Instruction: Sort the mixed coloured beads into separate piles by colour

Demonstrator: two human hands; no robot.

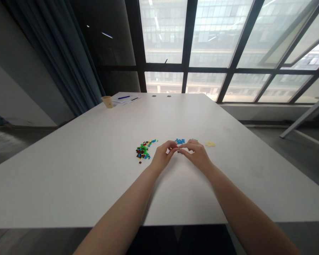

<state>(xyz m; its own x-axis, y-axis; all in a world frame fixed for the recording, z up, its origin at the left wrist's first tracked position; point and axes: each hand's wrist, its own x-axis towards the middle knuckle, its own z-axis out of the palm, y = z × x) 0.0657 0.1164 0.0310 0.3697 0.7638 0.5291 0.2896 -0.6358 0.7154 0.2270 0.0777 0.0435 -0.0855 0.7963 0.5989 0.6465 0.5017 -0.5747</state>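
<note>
Head view: left hand (163,156) and right hand (198,154) pinch a tiny dark piece (179,151); a slip could lose it.

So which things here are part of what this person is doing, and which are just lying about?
Part of the work:
left hand
right hand
mixed pile of tiny coloured pieces
blue pile
pale yellow pile

Just lying about:
paper cup
papers
blue pen
</note>
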